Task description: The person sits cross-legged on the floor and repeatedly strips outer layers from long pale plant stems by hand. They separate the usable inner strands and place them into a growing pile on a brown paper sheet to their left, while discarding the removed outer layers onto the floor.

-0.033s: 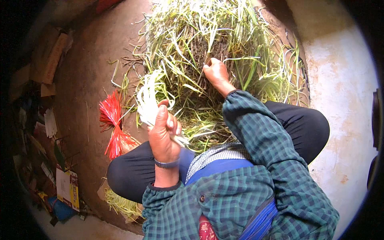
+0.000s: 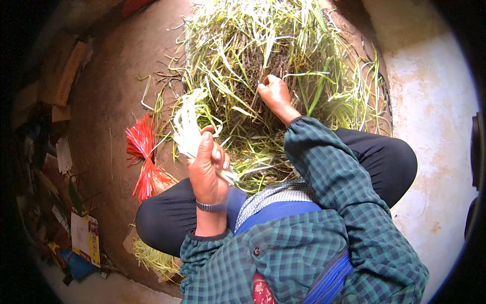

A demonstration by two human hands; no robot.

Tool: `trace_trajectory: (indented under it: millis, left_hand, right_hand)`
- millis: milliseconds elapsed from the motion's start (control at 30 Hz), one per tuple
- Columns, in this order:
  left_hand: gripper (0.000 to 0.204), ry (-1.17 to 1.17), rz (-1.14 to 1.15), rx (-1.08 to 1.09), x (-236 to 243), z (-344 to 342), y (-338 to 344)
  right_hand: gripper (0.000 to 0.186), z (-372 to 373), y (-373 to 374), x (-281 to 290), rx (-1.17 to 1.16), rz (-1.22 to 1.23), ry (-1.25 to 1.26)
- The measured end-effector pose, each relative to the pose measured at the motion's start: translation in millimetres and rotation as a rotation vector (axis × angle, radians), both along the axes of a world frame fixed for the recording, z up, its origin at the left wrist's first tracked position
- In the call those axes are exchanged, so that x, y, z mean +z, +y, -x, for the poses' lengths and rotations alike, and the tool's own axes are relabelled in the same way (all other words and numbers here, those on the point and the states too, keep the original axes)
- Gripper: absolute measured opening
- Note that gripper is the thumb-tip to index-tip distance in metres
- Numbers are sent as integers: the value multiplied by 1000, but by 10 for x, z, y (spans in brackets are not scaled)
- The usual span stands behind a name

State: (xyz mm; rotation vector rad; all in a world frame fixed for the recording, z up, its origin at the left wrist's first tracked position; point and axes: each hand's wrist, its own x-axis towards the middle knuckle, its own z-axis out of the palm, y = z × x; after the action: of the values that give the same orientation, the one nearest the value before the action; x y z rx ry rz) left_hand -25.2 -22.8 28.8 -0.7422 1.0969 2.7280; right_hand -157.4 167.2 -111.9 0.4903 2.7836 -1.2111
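One big heap of green stalks (image 2: pixel 273 66) lies spread on the brown floor (image 2: pixel 106 101) in front of the seated person. Beside the left knee sits one bundle of red strips (image 2: pixel 143 159), and a smaller green bunch (image 2: pixel 152 258) lies under the leg. The left hand (image 2: pixel 208 169) is closed around one clutch of pale whitish stalks (image 2: pixel 188 129), held upright. The right hand (image 2: pixel 273 93) reaches into the heap, fingers curled and pinching among the stalks there.
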Motion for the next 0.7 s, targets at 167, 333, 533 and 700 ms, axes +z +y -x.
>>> trace_trajectory:
  millis: [167, 333, 533, 700]
  left_hand:
    - [16, -2, 138, 2, -124, 60, 48]
    - [19, 30, 223, -91, -305, 154, 195]
    - [18, 60, 269, -100, -393, 133, 177]
    - [19, 6, 275, -117, -406, 141, 183]
  right_hand:
    - [19, -623, -69, 358, 180, 112, 138]
    - [16, -960, -157, 550, 293, 161, -22]
    - [31, -952, 78, 178, 291, 230, -118]
    - [29, -659, 124, -92, -50, 478, -136]
